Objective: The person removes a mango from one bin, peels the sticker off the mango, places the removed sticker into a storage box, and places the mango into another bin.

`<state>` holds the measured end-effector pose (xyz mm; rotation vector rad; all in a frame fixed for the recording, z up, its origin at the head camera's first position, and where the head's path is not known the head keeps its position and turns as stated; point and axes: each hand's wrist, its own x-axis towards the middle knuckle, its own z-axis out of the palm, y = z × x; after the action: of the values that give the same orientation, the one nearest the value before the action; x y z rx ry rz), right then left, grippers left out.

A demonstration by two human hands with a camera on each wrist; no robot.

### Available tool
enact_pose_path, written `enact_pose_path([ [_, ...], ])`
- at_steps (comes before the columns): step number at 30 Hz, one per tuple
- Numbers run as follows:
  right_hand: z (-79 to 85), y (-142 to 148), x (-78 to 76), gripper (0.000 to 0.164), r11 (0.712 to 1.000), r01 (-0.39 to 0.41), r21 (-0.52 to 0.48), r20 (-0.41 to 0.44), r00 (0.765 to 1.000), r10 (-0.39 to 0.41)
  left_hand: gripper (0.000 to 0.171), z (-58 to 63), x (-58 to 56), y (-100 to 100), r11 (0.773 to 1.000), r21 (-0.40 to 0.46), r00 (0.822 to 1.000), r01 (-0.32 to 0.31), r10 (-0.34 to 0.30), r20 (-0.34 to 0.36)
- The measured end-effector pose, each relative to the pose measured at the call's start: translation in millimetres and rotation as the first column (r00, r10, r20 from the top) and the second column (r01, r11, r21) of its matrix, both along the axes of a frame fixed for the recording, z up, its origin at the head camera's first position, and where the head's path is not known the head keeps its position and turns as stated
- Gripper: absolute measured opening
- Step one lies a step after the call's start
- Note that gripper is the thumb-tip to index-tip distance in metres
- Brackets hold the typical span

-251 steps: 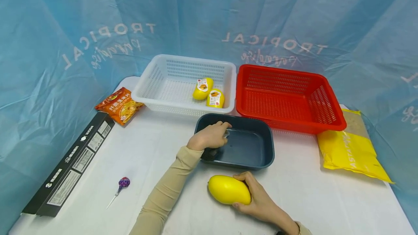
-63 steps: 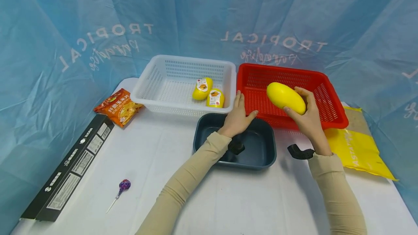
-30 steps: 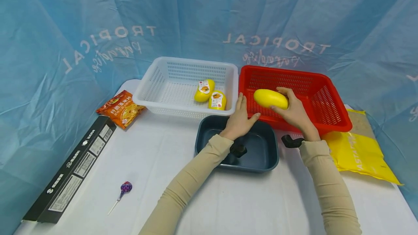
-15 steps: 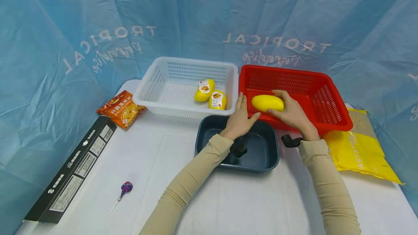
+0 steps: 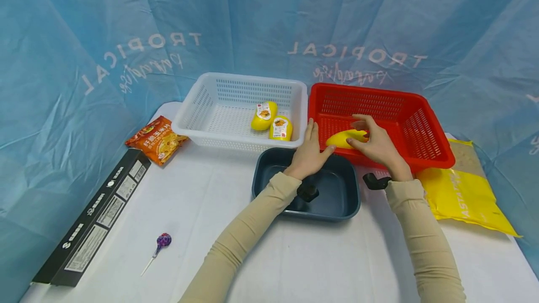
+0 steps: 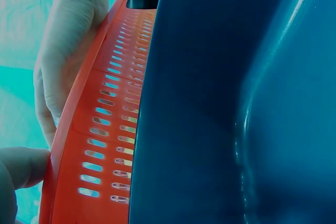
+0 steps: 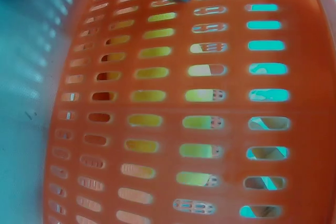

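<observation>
In the head view a yellow mango lies low in the front left part of the red basket. My right hand hovers over the basket's front side, its fingers and thumb spread apart at the mango's right end. Yellow shows through the slots of the red basket in the left wrist view, and also in the right wrist view. My left hand stretches over the dark blue bin with straight fingers, its fingertips at the red basket's left front corner.
A white basket with two stickered mangoes stands left of the red one. Around lie an orange snack bag, a long black box, a lollipop and a yellow packet. A blue curtain hangs behind.
The right hand carried the mango from the table in front up over the red basket, lowered it and let go. The left hand moved from the dark bin to the basket's rim.
</observation>
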<state>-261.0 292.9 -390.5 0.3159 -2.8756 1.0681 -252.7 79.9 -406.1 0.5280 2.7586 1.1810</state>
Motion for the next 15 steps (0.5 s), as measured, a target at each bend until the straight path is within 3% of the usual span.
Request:
enact_pose_path([
  [15, 4.5, -1.7, 9.8, 0.067, 1.0, -0.002, -0.017, -0.056, 0.998, 0.001, 0.082, 0.5, 1.1, 0.7, 1.0, 0.002, 1.0, -0.011, 0.011, 0.005],
])
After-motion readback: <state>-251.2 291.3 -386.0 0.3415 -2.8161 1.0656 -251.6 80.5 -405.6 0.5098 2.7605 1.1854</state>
